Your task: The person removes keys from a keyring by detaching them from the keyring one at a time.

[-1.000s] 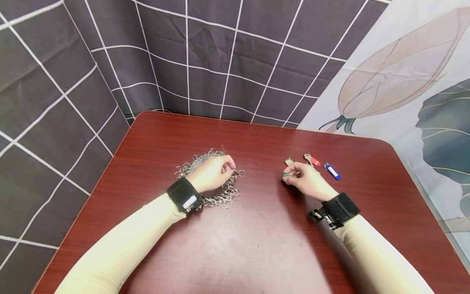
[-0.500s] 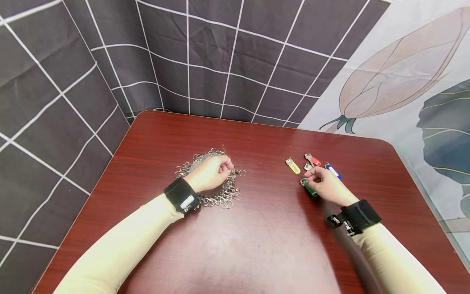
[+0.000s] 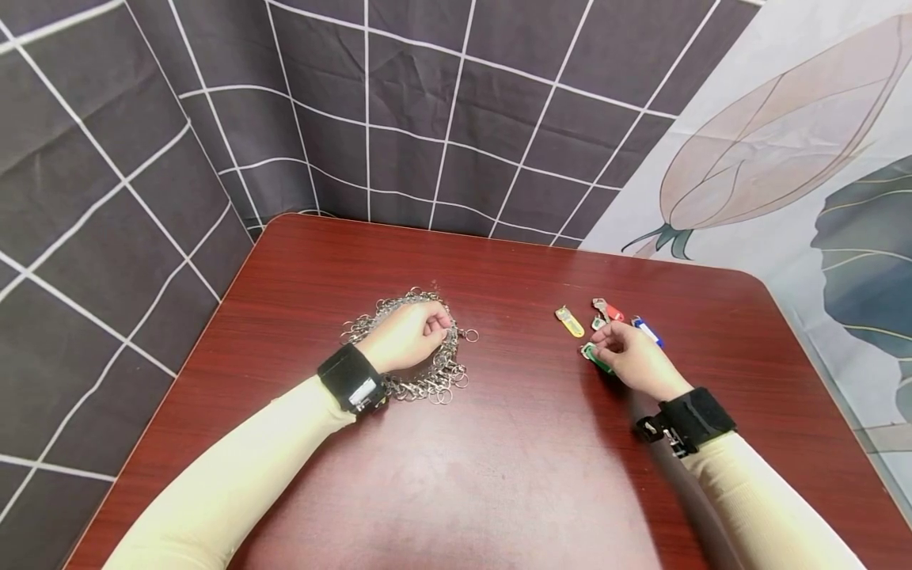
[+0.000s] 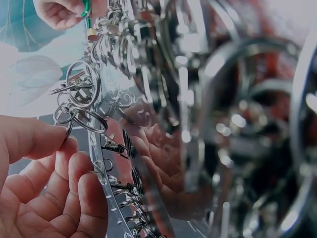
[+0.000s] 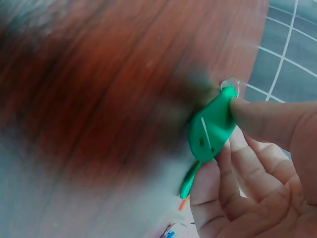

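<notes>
Many metal key rings with small clasps [image 3: 427, 388] lie in a circle on the table's left half. My left hand [image 3: 409, 336] is over them. In the left wrist view its thumb and forefinger pinch one key ring [image 4: 69, 130], and other rings [image 4: 84, 82] stand close by, along a clear shiny edge. At right my right hand [image 3: 634, 360] pinches a green key tag [image 5: 213, 126] between thumb and fingers, just above the table. The tag's small ring [image 5: 229, 83] points away from the palm. A second green piece [image 5: 190, 183] shows below it.
Beyond the right hand lie a yellow key tag [image 3: 570, 321], a red key tag [image 3: 613, 313] with a key, and a blue key tag [image 3: 647, 331]. The reddish wooden table [image 3: 470, 467] ends at a dark curtain with white lines [image 3: 406, 103].
My right hand has moved right with the green key tag, uncovering the yellow tag. Over the last half second it has barely shifted. My left hand stays at the rings.
</notes>
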Motion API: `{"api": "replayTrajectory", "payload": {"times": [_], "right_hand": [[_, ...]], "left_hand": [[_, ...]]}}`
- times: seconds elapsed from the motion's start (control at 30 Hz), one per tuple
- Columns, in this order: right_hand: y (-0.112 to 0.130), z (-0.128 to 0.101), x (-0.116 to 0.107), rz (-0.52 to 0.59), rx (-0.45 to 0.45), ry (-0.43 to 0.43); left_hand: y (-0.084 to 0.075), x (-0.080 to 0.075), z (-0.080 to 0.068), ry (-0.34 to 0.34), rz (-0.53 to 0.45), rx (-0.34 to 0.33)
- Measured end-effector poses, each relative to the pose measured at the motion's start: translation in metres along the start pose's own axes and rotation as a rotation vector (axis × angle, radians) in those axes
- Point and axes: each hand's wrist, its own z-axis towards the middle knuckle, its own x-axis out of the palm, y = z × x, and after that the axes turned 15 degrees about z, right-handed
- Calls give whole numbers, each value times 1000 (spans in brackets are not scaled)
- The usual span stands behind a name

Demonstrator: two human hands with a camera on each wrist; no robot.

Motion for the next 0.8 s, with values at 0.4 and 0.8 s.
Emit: {"api": "replayTrajectory", "payload": {"times": [0.4, 0.8], "right_hand": [[5, -1, 4, -67, -28, -31], [21, 10, 15, -161, -164, -124]], "left_hand": [[1, -1, -1, 1, -3, -8], [-3, -3, -3, 0, 7, 4]]}}
